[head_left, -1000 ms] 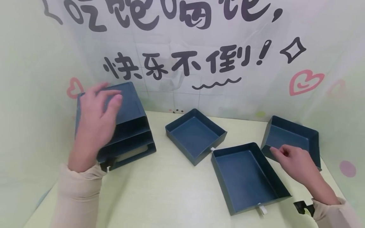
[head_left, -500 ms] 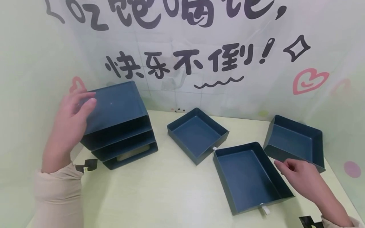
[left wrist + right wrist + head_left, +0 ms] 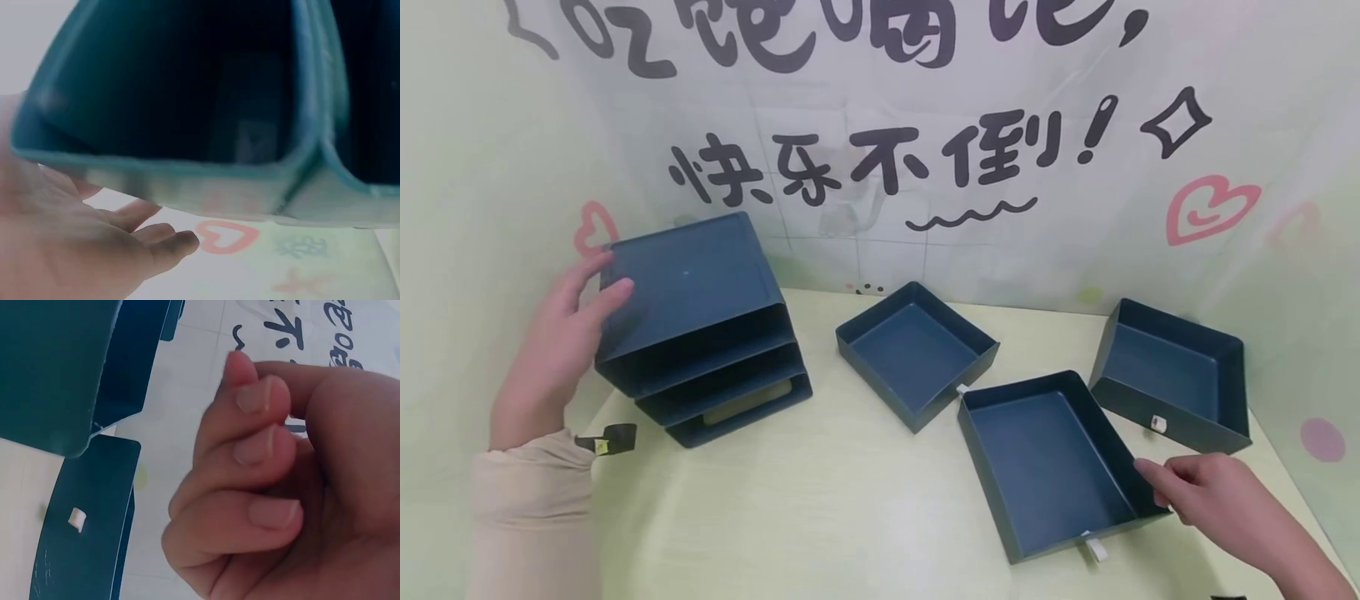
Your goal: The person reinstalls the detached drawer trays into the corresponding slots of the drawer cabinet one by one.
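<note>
A dark blue desktop cabinet (image 3: 692, 275) with stacked slots stands at the left of the table. My left hand (image 3: 553, 337) is at its left side, fingertips right at the top edge, thumb apart from the fingers. In the left wrist view this left hand (image 3: 75, 231) lies along the outer wall below a dark slot (image 3: 181, 81). My right hand (image 3: 1221, 496) hovers at the right corner of the front drawer (image 3: 1045, 462), overlapping it. In the right wrist view the fingers of the right hand (image 3: 237, 487) are loosely curled with nothing between them.
Two more blue drawers are on the table (image 3: 820, 508): one drawer (image 3: 913, 354) in the middle and one drawer (image 3: 1172, 367) at the back right, with a white pull tab (image 3: 1159, 424). A lettered white backdrop (image 3: 820, 100) closes off the back.
My left hand has moved left from over the cabinet's top to its left side. My right hand has drawn back from the back-right drawer toward the front drawer's corner, uncovering the pull tab.
</note>
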Motion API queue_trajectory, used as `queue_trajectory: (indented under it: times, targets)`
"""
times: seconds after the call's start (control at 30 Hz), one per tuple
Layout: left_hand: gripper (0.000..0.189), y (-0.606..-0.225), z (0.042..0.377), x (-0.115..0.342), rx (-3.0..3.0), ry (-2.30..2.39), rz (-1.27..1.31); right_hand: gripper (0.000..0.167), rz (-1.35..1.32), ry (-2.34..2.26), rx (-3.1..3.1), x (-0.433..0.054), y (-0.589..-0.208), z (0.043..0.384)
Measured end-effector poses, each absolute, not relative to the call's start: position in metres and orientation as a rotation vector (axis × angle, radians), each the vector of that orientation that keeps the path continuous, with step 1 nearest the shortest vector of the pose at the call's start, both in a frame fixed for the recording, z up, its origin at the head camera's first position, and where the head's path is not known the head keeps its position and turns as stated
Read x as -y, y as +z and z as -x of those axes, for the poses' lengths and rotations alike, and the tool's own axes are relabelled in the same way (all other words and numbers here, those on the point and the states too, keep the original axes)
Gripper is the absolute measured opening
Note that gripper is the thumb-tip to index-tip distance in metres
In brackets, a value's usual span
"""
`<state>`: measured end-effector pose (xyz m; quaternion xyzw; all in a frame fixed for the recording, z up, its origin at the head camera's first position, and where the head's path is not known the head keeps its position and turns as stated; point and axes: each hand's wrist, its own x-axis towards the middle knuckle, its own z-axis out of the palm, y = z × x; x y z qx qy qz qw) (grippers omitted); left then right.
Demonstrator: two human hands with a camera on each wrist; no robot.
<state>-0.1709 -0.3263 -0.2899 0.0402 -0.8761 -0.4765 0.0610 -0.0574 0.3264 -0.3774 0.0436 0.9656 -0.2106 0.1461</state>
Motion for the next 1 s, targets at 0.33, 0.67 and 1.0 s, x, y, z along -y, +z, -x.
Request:
queue_trajectory:
  times: [0.33, 0.67, 1.0]
  targets:
    - [0.074, -0.304, 0.180, 0.338, 2.619, -1.598, -0.169, 0.052, -0.092, -0.697, -2.477, -0.330, -0.394, 0.046]
    - [0.079, -0.309, 0.188, 0.340, 2.454, -1.887, -0.230, 0.045, -0.063, -0.871, -2.262, -0.321, -0.424, 0.038]
    - [0.086, -0.314, 0.199, 0.347, 2.291, -2.077, -0.319, 0.042, -0.236, -1.078, -2.171, -0.307, -0.449, 0.024]
